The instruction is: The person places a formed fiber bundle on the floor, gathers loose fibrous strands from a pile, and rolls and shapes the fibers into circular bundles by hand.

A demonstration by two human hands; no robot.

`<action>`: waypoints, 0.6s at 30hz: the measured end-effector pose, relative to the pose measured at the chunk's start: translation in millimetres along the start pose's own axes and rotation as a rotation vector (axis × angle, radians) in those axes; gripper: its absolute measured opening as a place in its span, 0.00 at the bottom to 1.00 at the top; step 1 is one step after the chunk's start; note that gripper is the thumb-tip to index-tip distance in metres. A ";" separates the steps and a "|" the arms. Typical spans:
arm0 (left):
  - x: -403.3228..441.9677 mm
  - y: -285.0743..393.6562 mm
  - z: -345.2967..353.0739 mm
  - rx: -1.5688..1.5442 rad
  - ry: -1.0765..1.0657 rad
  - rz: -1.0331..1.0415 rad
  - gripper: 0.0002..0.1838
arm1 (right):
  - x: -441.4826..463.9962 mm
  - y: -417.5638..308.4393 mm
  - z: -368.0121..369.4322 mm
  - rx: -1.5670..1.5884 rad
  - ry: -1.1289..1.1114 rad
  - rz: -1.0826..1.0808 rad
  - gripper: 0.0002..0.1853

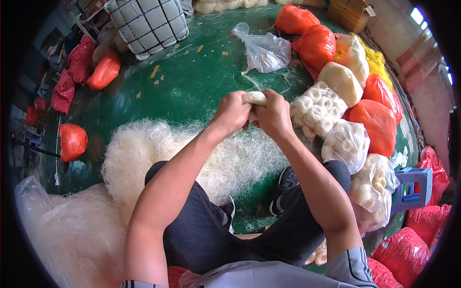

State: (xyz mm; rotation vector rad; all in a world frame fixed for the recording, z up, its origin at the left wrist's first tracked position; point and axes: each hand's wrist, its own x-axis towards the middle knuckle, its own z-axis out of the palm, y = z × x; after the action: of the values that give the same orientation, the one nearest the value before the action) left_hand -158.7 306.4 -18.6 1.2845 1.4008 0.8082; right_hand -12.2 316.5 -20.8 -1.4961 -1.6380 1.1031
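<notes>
Fibre roll [255,98] sits gripped between left hand [230,112] and right hand [273,113] above loose fibre [137,149]; even pressure from both would likely keep it compact.

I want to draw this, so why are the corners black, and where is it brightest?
Head view: probably a fisheye lens, its black edge curving round a bowed scene; window at upper right glares white; left hand, right hand and pale fibre roll look fairly sharp.

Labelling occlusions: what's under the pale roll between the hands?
Under the pale roll, parts of the left hand and right hand show, with white fibre lower down. Its underside and gripped parts are hidden.
</notes>
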 end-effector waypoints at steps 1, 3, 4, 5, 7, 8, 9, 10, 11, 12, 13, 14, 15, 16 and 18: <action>0.3 -6.8 1.7 0.186 0.075 0.155 0.11 | 0.6 7.5 1.9 -0.131 0.019 -0.150 0.11; 0.5 -20.8 6.5 0.561 0.226 0.465 0.10 | 0.7 25.5 8.8 -0.391 0.055 -0.448 0.11; 2.3 -21.8 6.0 0.761 0.137 0.388 0.08 | 5.2 27.5 8.1 -0.528 -0.025 -0.490 0.12; 3.9 -23.2 4.3 0.708 0.125 0.371 0.08 | 5.9 30.6 9.2 -0.502 0.022 -0.506 0.12; -1.1 -10.5 1.1 0.598 0.102 0.338 0.08 | 4.4 30.4 10.6 -0.453 0.114 -0.537 0.12; -3.0 -3.0 -0.1 0.442 0.075 0.290 0.08 | 3.3 29.8 12.2 -0.307 0.195 -0.509 0.10; -1.1 -1.8 1.9 0.332 0.077 0.182 0.09 | 3.0 21.5 9.9 -0.208 0.128 -0.326 0.11; 1.1 -2.7 4.0 0.221 0.077 0.072 0.09 | 2.9 12.0 6.8 -0.107 0.059 -0.141 0.11; 2.6 -5.6 5.8 0.112 0.077 -0.041 0.10 | 3.9 7.3 5.7 -0.005 -0.010 0.045 0.11; 8.1 -25.8 10.8 0.357 0.186 0.193 0.11 | 15.9 38.9 15.2 -0.179 0.041 -0.197 0.10; 11.7 -38.4 9.5 0.491 0.178 0.332 0.12 | 13.9 37.0 9.0 -0.286 -0.008 -0.317 0.09; 15.2 -51.1 5.1 0.623 0.170 0.473 0.12 | 12.0 35.1 2.1 -0.396 -0.057 -0.438 0.09; 10.5 -46.2 2.5 0.752 0.162 0.611 0.13 | 10.0 32.4 -2.3 -0.506 -0.111 -0.559 0.09; 8.6 -40.3 2.7 0.742 0.152 0.511 0.11 | 10.3 32.1 -3.0 -0.476 -0.055 -0.545 0.09; 2.1 -13.8 2.0 0.346 0.081 0.141 0.11 | 9.7 27.8 2.5 -0.265 0.037 -0.306 0.10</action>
State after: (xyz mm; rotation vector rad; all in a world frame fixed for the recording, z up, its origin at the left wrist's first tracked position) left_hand -160.4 305.3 -32.6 1.6455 1.5761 0.7394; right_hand -3.5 325.6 -47.6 -1.3528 -1.9671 0.7099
